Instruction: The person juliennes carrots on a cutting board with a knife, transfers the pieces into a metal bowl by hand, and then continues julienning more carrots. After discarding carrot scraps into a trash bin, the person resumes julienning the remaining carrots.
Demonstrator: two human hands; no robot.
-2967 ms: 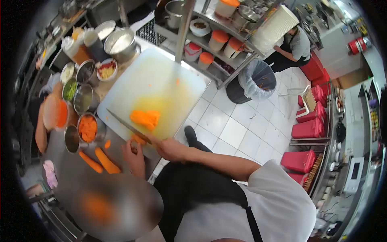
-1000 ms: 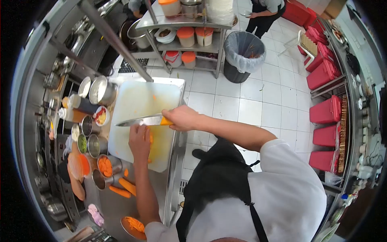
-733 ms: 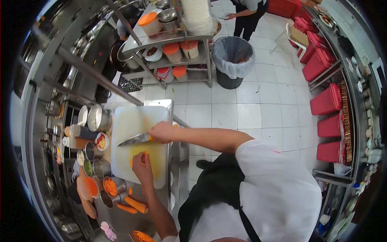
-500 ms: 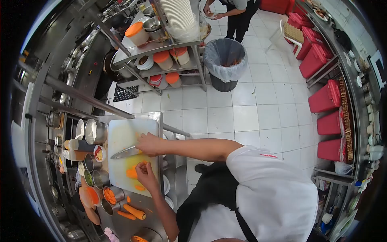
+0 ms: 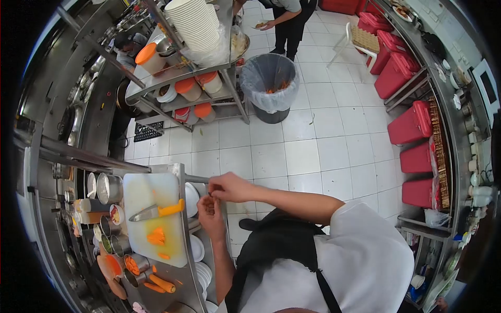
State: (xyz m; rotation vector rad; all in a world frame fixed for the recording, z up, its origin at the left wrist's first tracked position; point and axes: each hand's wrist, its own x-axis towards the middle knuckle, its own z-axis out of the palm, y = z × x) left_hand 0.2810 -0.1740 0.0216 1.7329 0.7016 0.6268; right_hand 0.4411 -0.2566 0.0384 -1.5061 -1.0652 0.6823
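Observation:
My right hand point(image 5: 230, 188) and my left hand point(image 5: 211, 215) meet beyond the edge of the steel counter, with fingertips pinched close together. A tiny dark spot shows between them, too small to name. On the white cutting board point(image 5: 148, 188) lies a knife point(image 5: 151, 212) with an orange-yellow handle, touched by neither hand. A small pile of cut carrot pieces point(image 5: 156, 236) is on the board below the blade. Another piece of carrot point(image 5: 164, 256) rests near the board's lower edge.
Whole carrots point(image 5: 162, 283) lie beside a metal container of cut carrots point(image 5: 135, 265). Steel pots point(image 5: 110, 189) line the board's far side. Stacked white plates point(image 5: 203, 276) sit below the counter. A lined bin point(image 5: 270, 83) stands on the floor, near another person point(image 5: 286, 21).
My right hand has let go of the knife, which now lies on the board. Both hands have moved right, off the board, and come together. The view has shifted slightly.

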